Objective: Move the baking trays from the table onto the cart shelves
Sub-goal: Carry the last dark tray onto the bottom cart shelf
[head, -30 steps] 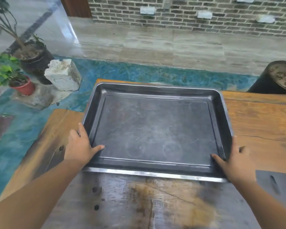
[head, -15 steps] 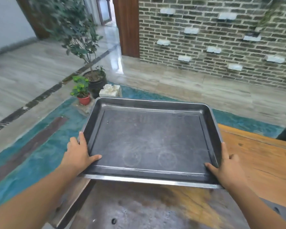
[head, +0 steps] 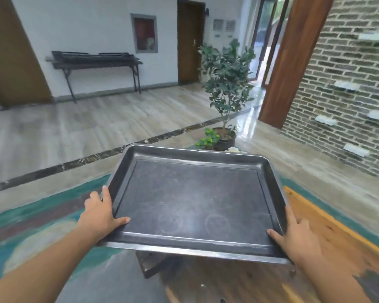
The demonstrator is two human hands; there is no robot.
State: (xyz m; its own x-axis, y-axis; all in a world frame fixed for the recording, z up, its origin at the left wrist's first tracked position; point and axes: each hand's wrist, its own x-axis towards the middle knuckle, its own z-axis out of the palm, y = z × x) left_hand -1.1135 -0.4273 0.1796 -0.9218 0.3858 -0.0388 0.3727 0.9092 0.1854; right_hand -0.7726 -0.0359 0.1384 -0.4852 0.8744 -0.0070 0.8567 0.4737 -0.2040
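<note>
A dark, empty rectangular baking tray [head: 195,200] is held level in the air in front of me, above the table's left corner. My left hand [head: 101,215] grips its left rim near the front corner, thumb lying inside the tray. My right hand [head: 298,235] grips the right rim near the front corner, thumb inside as well. The wooden table [head: 315,259] lies below and to the right of the tray. No cart shows in the view.
A teal rug [head: 31,226] covers the floor on the left. Potted plants [head: 225,92] stand just beyond the tray. A dark console table [head: 94,62] stands against the far white wall. A brick wall [head: 348,95] runs along the right.
The tray has come up off the table, held by both hands. My view has swung left and upward, from the brick wall and table top to the open room.
</note>
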